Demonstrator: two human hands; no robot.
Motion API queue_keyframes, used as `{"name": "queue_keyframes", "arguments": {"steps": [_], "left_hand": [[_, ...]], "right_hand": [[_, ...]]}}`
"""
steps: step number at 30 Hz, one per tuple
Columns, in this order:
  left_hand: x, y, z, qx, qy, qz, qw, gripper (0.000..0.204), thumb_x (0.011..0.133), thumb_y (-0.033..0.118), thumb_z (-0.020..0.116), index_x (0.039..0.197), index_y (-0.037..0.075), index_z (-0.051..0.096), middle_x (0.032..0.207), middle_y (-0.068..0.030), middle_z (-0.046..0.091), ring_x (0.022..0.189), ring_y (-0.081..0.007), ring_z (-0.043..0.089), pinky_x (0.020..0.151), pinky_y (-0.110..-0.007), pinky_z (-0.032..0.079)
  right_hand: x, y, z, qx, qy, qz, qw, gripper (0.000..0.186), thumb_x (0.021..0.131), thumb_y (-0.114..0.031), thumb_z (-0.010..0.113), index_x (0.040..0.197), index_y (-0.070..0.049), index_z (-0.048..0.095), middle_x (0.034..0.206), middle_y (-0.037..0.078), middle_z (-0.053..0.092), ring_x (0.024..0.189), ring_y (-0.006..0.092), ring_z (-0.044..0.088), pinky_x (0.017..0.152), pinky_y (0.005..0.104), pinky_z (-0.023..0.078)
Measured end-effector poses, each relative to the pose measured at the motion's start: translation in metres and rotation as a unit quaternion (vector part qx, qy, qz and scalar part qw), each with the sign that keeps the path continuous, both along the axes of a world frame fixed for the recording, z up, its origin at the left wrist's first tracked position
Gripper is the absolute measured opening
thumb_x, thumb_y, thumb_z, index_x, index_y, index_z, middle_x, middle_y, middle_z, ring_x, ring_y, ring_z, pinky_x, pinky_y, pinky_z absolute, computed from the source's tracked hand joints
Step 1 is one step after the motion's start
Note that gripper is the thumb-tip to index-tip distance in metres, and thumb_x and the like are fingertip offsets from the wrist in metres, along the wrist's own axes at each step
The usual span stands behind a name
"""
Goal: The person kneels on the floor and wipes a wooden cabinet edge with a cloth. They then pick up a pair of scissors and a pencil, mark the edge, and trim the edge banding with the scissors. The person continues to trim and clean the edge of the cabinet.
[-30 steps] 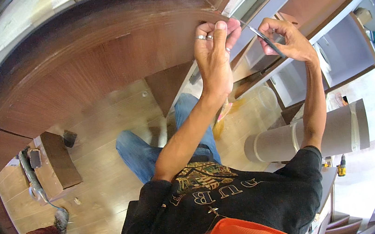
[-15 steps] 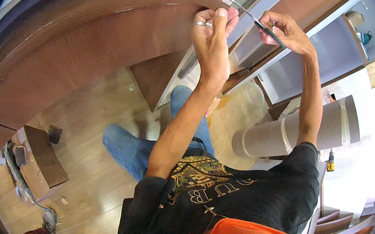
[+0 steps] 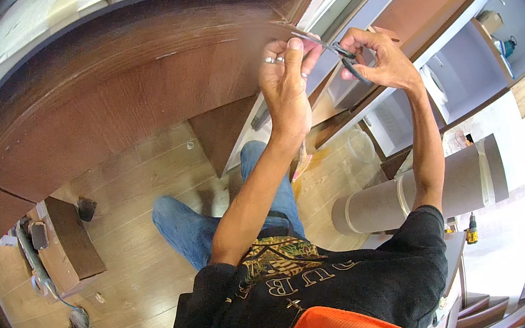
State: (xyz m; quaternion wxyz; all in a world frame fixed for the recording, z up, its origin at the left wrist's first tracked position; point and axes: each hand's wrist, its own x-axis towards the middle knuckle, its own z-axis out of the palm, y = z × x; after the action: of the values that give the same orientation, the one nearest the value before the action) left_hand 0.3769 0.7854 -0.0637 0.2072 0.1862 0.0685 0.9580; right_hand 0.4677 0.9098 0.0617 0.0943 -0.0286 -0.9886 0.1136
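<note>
My right hand (image 3: 386, 63) holds scissors (image 3: 356, 68) by their black handles, with the blades parted and reaching left. Close to the blades is my left hand (image 3: 285, 92), with rings on its fingers. Its thumb and fingertips come together below the end of the long curved brown panel (image 3: 135, 91); whatever lies in that pinch is too small to make out. The blade tips appear to lie over or just behind the left fingertips, by the panel's edge.
Open cabinets (image 3: 466, 86) stand on the right, with a large taped roll (image 3: 378, 199) below them. A yellow-black cordless drill (image 3: 472, 230) is near the roll. At left, a brown box (image 3: 72, 240) bears a corded tool (image 3: 35, 257); another person's boot (image 3: 79, 324) is nearby.
The scissors have swung from closed to parted blades and moved left toward my left fingers. Both hands sit slightly lower and farther left in view as the view has shifted.
</note>
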Motion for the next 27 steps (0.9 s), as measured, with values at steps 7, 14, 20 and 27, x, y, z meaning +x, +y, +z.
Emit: {"name": "queue_keyframes", "arguments": {"steps": [7,14,20,27], "left_hand": [[0.000,-0.001,0.001,0.002,-0.002,0.006,1.000,0.016,0.102,0.015,0.057,0.102,0.000,0.051,0.105,-0.0130,0.063,0.100,-0.0189,0.064,0.100,-0.040,0.054],[-0.002,0.001,-0.003,0.013,0.010,0.006,1.000,0.015,0.102,0.015,0.058,0.102,0.002,0.051,0.106,-0.0122,0.063,0.101,-0.0176,0.064,0.100,-0.040,0.054],[-0.002,0.001,-0.005,0.022,0.015,0.001,1.000,0.013,0.102,0.014,0.057,0.103,0.002,0.051,0.108,-0.0128,0.064,0.103,-0.0186,0.064,0.101,-0.040,0.053],[-0.002,0.001,-0.004,0.024,0.013,-0.009,1.000,0.012,0.103,0.012,0.056,0.104,0.002,0.049,0.109,-0.0142,0.065,0.106,-0.0200,0.064,0.103,-0.040,0.052]], "right_hand": [[-0.003,-0.002,0.007,-0.024,-0.008,0.014,1.000,0.031,0.075,-0.030,0.079,0.089,-0.005,0.065,0.072,0.001,0.067,0.061,0.0116,0.051,0.057,0.0275,0.042],[-0.004,-0.008,0.010,0.011,-0.006,0.013,1.000,0.027,0.078,-0.029,0.073,0.088,-0.005,0.064,0.074,0.001,0.073,0.058,0.0114,0.049,0.054,0.0267,0.041],[-0.006,-0.014,0.014,0.002,-0.014,0.008,1.000,0.024,0.079,-0.027,0.071,0.086,-0.006,0.063,0.074,0.001,0.074,0.057,0.0114,0.049,0.054,0.0265,0.041],[-0.005,-0.011,0.013,-0.016,-0.020,0.015,1.000,0.023,0.079,-0.025,0.072,0.088,-0.007,0.062,0.074,0.000,0.073,0.056,0.0105,0.047,0.054,0.0266,0.040]]}}
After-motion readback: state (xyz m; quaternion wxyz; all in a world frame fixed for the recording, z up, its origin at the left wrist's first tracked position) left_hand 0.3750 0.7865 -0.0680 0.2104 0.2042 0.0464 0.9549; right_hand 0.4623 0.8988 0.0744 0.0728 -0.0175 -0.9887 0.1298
